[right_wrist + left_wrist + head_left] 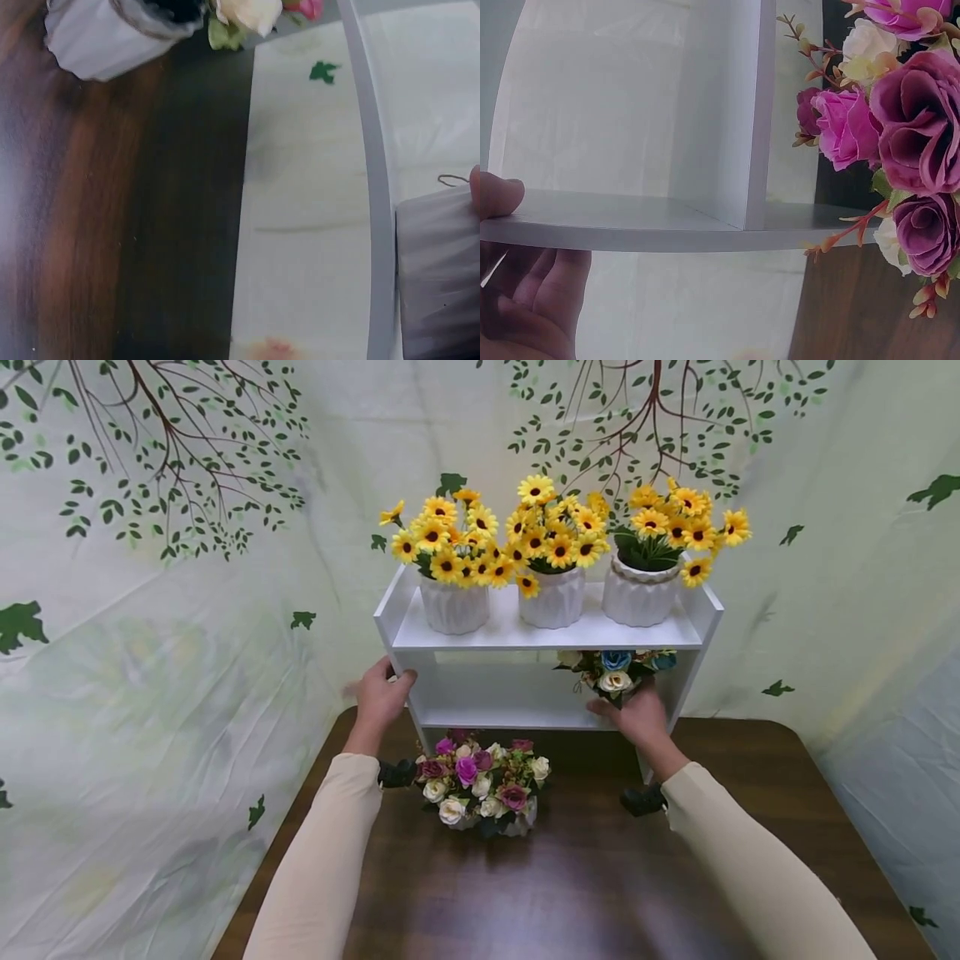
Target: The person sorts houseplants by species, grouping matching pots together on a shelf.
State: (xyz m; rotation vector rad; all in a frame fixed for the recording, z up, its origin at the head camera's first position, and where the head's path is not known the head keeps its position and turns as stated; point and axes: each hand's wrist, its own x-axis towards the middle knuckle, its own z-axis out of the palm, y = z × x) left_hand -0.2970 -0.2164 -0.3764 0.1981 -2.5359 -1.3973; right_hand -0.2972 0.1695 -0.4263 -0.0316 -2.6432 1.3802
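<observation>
A white two-tier shelf (502, 631) stands at the back of the table. My left hand (381, 703) grips its left side panel (630, 238), thumb on one face and fingers on the other. At the right end of the lower tier, my right hand (643, 720) holds a ribbed white flowerpot (439, 277) with blue and cream artificial flowers (615, 681). Most of that pot is hidden behind the hand in the head view. The right wrist view shows it right at the lower board's edge (379, 225), with only a fingertip visible.
Three white pots of yellow daisies (555, 597) line the top tier. A pot of purple, pink and cream roses (480, 785) stands on the dark wooden table (585, 877), in front of the shelf's left half. A leaf-patterned cloth (187, 635) hangs behind.
</observation>
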